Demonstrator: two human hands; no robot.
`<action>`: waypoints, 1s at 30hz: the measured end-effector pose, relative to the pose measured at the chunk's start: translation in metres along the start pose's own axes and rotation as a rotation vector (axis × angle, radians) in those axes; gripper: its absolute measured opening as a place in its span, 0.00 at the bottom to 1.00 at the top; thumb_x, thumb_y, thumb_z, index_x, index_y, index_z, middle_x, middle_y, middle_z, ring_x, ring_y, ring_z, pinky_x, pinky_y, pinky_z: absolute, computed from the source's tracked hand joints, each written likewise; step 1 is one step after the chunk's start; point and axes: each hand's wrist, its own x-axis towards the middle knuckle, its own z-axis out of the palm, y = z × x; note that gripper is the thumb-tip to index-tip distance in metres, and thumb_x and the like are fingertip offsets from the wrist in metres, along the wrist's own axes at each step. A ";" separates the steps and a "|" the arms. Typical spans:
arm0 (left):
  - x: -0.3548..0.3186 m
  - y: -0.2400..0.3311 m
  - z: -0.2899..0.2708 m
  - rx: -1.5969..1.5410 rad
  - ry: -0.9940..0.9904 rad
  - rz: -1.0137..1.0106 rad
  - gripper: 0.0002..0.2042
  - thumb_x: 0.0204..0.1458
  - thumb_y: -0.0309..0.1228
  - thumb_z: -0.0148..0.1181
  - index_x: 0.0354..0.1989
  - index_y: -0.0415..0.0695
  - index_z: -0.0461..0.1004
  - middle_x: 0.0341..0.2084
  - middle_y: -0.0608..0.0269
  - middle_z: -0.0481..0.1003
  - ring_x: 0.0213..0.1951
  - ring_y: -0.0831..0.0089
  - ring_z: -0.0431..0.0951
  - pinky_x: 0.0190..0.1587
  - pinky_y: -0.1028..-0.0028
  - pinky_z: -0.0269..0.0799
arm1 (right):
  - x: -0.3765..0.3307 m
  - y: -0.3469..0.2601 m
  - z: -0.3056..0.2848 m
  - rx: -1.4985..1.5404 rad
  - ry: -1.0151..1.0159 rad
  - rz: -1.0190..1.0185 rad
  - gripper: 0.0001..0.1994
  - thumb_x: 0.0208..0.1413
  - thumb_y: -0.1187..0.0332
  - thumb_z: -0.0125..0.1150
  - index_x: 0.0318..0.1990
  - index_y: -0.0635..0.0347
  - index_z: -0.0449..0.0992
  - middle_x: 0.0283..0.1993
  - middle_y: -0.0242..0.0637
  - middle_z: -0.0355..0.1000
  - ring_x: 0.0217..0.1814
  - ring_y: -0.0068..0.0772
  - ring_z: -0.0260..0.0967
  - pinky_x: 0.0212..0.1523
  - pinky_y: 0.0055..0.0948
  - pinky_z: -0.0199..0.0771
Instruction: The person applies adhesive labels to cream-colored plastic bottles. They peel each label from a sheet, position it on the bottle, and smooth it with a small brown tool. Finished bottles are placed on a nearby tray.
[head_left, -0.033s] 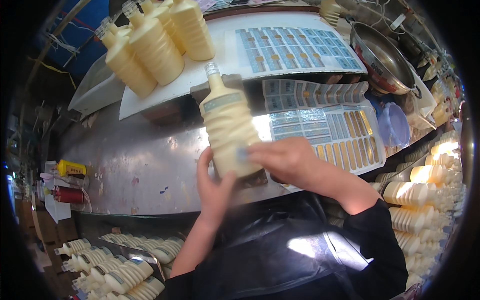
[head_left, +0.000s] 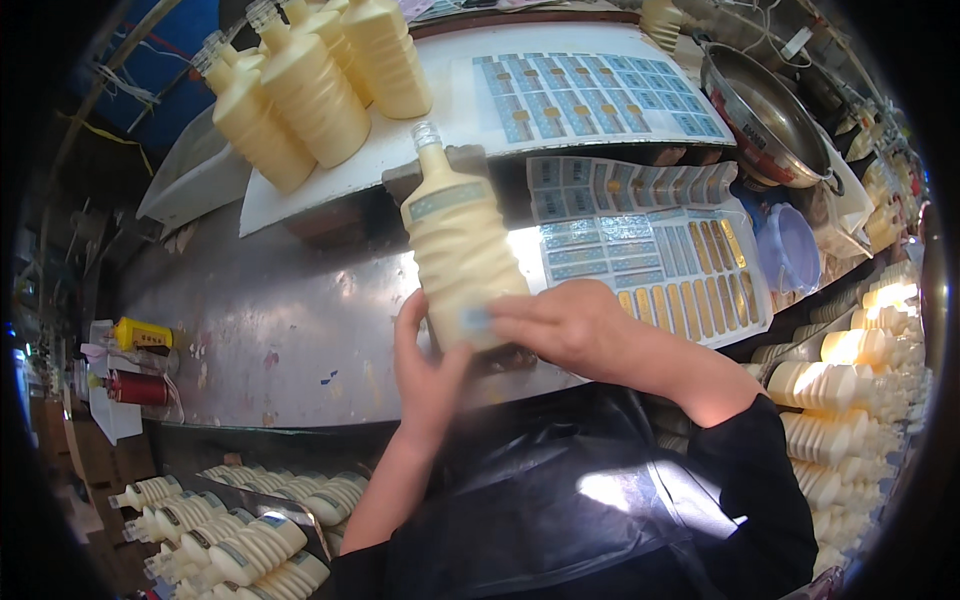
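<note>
A cream plastic bottle (head_left: 462, 250) with ribbed sides and a clear threaded neck lies tilted in front of me, its neck pointing away. Round its lower left end my left hand (head_left: 428, 375) is closed, thumb on the near face. My right hand (head_left: 572, 325) pinches a small blue sticker (head_left: 476, 318), blurred by motion, against the lower face of the bottle. A grey-blue label strip (head_left: 450, 200) crosses the bottle's shoulder. Just right of the bottle lie sticker sheets (head_left: 600, 245) with blue and gold pieces.
Several cream bottles (head_left: 315, 110) stand on the white raised board (head_left: 450, 110) at the back left. Another blue sticker sheet (head_left: 590, 95) lies there. A metal pan (head_left: 765, 115) and a lilac bucket (head_left: 790, 248) are on the right. Stacked bottles (head_left: 250, 550) fill both lower sides.
My right hand has slid slightly left and down with the blue sticker along the bottle's lower face. My left hand keeps its hold.
</note>
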 end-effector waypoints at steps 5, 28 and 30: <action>0.009 -0.001 -0.002 -0.259 -0.022 -0.070 0.30 0.58 0.33 0.58 0.67 0.36 0.59 0.62 0.48 0.65 0.66 0.59 0.63 0.71 0.62 0.55 | -0.007 0.004 0.010 -0.161 -0.060 -0.133 0.14 0.48 0.69 0.66 0.44 0.56 0.78 0.54 0.33 0.77 0.28 0.33 0.77 0.25 0.33 0.76; 0.010 -0.006 0.013 -0.124 0.036 -0.042 0.33 0.59 0.35 0.67 0.67 0.41 0.56 0.60 0.53 0.63 0.62 0.65 0.64 0.68 0.64 0.58 | -0.008 -0.017 0.050 0.640 0.084 1.110 0.37 0.57 0.60 0.68 0.68 0.70 0.59 0.62 0.54 0.72 0.35 0.30 0.76 0.38 0.30 0.77; 0.010 -0.007 0.014 -0.139 0.041 -0.042 0.34 0.59 0.38 0.69 0.67 0.42 0.56 0.60 0.55 0.64 0.62 0.66 0.64 0.68 0.65 0.58 | -0.009 -0.017 0.052 0.666 0.119 1.125 0.36 0.55 0.56 0.69 0.67 0.66 0.63 0.59 0.55 0.74 0.50 0.45 0.76 0.51 0.37 0.75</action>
